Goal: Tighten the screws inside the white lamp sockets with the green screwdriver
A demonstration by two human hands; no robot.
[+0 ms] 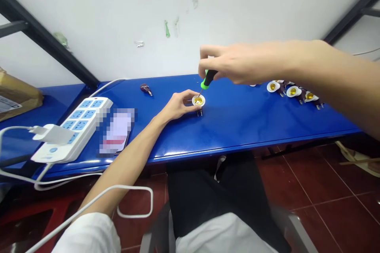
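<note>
My right hand (221,63) is closed around the black and green handle of a screwdriver (208,79). The screwdriver is tilted, its thin shaft reaching down into a small lamp holder (198,101) with a white rim and a gold-coloured inside. The fingers of my left hand (181,104) grip that lamp holder by its left side against the blue table. Metal plug pins stick out of the holder toward me. Whether the screwdriver's tip is seated on a screw is too small to tell.
Several similar lamp holders (293,91) lie at the right, partly behind my forearm. A dark brown plug part (146,89) lies left of centre. A white power strip (78,126), a blurred-out phone (117,131) and a cardboard box (18,95) are at the left. A white cable (118,186) crosses my left arm.
</note>
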